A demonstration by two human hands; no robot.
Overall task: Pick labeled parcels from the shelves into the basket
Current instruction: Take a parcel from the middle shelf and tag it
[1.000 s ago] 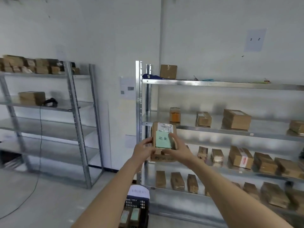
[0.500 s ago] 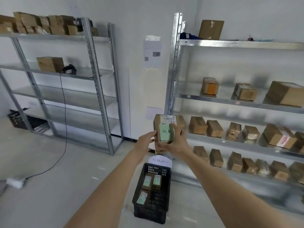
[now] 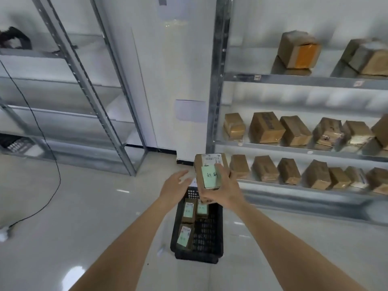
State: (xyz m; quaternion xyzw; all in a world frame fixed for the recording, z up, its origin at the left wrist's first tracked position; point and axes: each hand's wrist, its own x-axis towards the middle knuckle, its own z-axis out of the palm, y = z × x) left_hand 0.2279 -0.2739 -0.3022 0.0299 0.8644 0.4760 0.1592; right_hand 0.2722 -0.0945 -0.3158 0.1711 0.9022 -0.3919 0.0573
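Head view, hands: the right hand (image 3: 220, 191) grips a brown parcel (image 3: 211, 171) from below and behind, thumb laid across its pale green label (image 3: 211, 177), with a white printed sticker above that. The left hand (image 3: 174, 185) is off the box, fingers spread and relaxed, holding nothing, just beside the parcel's left edge.

Head view, where the parcel is: in the air, upright, directly above the far end of the black basket (image 3: 218, 234), not yet inside it.

Head view, basket: it stands on the pale floor (image 3: 84, 206) in front of the right-hand shelves (image 3: 304, 79). Three labeled parcels in the basket (image 3: 190, 211) lie along its left side, two at the far end side by side and one nearer me. The right half shows bare mesh.

Head view, shelves: the right-hand unit carries many more brown boxes on its tiers, including a row on the lowest shelf (image 3: 289, 173) near the held parcel. Whether those bear the same green label I cannot tell from here; their faces are blurred.

Head view, surroundings: a second grey rack (image 3: 88, 66) stands to the left, and a black cable (image 3: 48, 143) trails across the floor.

Progress: I judge the job partly done. Three parcels are in, a fourth is about to go down, and room remains on the basket's right side. Plenty of boxes are left on the shelves to check.
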